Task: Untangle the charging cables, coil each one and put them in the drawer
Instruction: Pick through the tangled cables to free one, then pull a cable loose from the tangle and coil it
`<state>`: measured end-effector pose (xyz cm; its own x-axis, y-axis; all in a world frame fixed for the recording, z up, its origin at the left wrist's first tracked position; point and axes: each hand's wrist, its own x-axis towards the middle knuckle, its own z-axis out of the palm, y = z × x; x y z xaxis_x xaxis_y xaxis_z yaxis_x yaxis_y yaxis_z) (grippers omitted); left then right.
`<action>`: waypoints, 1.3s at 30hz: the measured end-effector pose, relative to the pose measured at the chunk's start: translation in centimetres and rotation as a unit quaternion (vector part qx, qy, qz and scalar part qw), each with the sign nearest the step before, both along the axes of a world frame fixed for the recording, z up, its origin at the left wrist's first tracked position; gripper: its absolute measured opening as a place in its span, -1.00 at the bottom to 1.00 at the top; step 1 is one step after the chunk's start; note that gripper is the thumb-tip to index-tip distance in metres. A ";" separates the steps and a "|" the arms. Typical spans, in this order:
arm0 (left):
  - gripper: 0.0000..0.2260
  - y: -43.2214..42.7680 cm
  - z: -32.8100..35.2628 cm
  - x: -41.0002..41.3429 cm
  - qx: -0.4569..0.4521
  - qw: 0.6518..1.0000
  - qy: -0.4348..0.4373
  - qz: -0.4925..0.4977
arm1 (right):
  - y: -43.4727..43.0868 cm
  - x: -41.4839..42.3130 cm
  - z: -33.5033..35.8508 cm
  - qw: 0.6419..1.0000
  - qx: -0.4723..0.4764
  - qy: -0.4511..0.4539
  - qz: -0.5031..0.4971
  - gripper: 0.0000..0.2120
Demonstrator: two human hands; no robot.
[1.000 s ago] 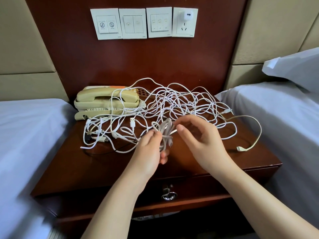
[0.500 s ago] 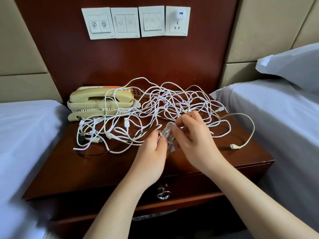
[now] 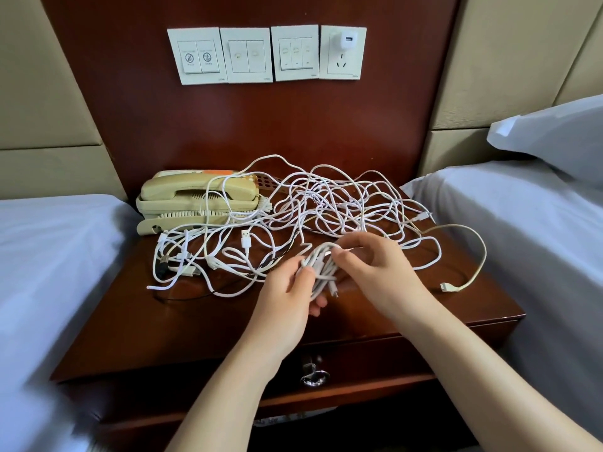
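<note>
Coiled cable bundle is gripped in L hand over counter front; top strand is pinched by R hand. Cable tangle is spread behind, partly over phone. Drawer is closed.

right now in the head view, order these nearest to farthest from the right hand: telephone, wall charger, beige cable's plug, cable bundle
1. cable bundle, pinched by the right hand itself.
2. beige cable's plug, lying to its right.
3. telephone, back left.
4. wall charger, plugged in high at the back.
</note>
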<state>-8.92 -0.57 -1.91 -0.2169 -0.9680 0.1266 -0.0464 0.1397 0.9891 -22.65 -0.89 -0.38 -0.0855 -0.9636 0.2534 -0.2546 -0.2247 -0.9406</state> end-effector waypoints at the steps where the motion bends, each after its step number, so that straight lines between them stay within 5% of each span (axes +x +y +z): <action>1: -0.73 0.0 0.0 0.0 0.006 1.000 -0.006 -0.007 | 0.0 -0.1 -0.1 0.999 -0.026 0.022 -0.013 -0.96; 13: -0.78 0.0 -0.4 -0.3 0.046 0.999 0.000 0.007 | -0.9 -1.4 0.1 0.998 -0.003 0.017 0.068 -0.87; 17: -0.83 -0.3 0.1 -0.4 0.034 0.999 0.024 0.025 | -0.2 -1.0 0.2 0.996 -0.044 0.064 0.036 -0.91; 22: -0.76 -0.5 0.4 -1.5 0.021 0.993 0.090 0.073 | 0.5 -0.4 -0.1 0.987 -0.106 0.116 -0.042 -0.70; 30: -0.80 0.2 1.3 -5.2 0.055 0.967 0.221 0.112 | 0.1 -2.2 -0.1 0.983 -0.128 0.071 -0.112 -0.77; 33: -0.80 0.2 1.5 -6.6 0.044 0.973 0.198 0.110 | 0.1 -3.3 0.2 0.982 -0.135 0.079 -0.105 -0.95; 39: -0.82 0.2 2.4 -8.9 -0.025 0.991 0.122 0.053 | 0.0 -5.8 0.6 0.971 -0.163 0.089 -0.150 -0.71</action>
<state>-17.86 -0.38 0.46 -0.0717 -0.9748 0.2113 0.1763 0.1961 0.9646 -28.45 -0.92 0.17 -0.2778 -0.7675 0.5778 -0.5067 -0.3939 -0.7669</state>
